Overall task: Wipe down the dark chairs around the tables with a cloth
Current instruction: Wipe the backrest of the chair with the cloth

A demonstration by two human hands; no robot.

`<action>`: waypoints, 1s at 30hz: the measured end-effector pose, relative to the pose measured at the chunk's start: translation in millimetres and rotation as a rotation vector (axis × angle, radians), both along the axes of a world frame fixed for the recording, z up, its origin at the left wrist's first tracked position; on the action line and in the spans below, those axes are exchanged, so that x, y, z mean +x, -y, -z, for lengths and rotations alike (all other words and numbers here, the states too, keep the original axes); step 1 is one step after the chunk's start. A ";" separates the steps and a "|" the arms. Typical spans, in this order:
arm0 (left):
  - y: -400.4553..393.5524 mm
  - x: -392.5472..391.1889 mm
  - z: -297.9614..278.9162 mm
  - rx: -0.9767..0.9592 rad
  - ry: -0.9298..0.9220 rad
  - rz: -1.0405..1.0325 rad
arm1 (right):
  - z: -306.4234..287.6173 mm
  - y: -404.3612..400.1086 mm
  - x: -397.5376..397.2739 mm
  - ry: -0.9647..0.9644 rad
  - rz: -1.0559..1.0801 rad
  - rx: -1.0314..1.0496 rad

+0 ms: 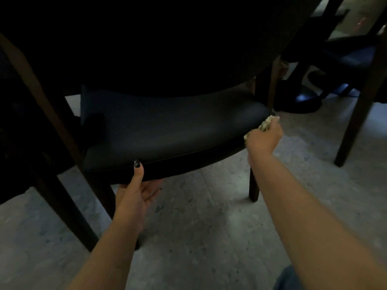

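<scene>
Pale cloth (265, 124) bunched at seat's (167, 126) right edge

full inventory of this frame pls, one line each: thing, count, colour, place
chair: 1, dark padded seat on dark wooden legs, centre, its seat partly under a dark tabletop
tabletop: 1, near black, top of frame, overhanging the seat
cloth: 1, pale and bunched, at the seat's right edge
second chair: 1, dark, upper right, in the background
wooden leg: 1, brown, right, standing on the floor
floor: speckled grey, lower half
left hand: 1, grips the seat's front edge, thumb on top, fingers below
right hand: 1, holds the cloth against the seat's right edge
</scene>
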State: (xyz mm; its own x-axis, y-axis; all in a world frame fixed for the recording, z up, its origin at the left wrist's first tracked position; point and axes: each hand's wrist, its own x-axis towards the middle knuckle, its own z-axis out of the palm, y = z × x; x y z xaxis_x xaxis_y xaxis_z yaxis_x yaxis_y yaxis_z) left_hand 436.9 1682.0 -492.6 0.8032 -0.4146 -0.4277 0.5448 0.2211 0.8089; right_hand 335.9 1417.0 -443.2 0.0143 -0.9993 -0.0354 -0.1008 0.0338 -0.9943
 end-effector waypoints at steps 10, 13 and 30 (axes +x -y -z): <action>-5.6 -2.1 -5.2 -0.045 -0.047 0.087 | 11.6 -211.4 55.6 0.275 -0.108 0.311; -12.2 1.9 -13.1 -0.214 -0.169 0.043 | -4.5 -240.0 34.5 0.238 -0.187 0.142; -34.2 19.1 -11.9 -0.529 -0.285 -0.098 | -15.6 -213.3 119.5 -0.956 -1.006 -1.436</action>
